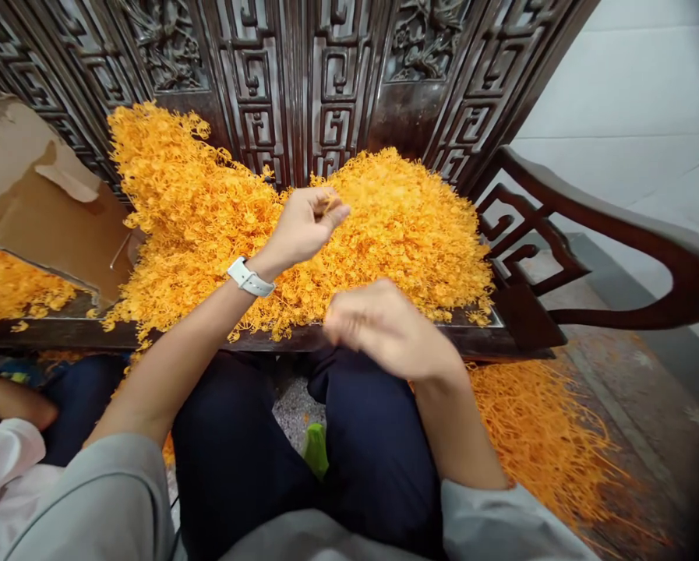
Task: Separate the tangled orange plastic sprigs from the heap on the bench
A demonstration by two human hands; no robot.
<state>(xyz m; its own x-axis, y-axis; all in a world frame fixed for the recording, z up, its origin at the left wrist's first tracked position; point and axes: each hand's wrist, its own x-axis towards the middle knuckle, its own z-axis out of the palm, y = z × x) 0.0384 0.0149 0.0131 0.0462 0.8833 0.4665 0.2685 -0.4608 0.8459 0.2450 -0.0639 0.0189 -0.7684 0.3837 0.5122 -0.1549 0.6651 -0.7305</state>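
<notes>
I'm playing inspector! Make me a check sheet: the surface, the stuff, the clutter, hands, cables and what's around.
Surface: dark wooden bench seat, mostly covered.
Things: big heap of curly orange pieces.
Clutter: torn cardboard box at left; orange strands on the floor at right.
Hands: left hand above the heap, fingers pinched, seemingly on an orange piece; right hand near the seat's front edge, blurred, contents unclear.
Cables: nothing seen.
Surroundings: carved bench back, pale wall, another person's arm at left.
</notes>
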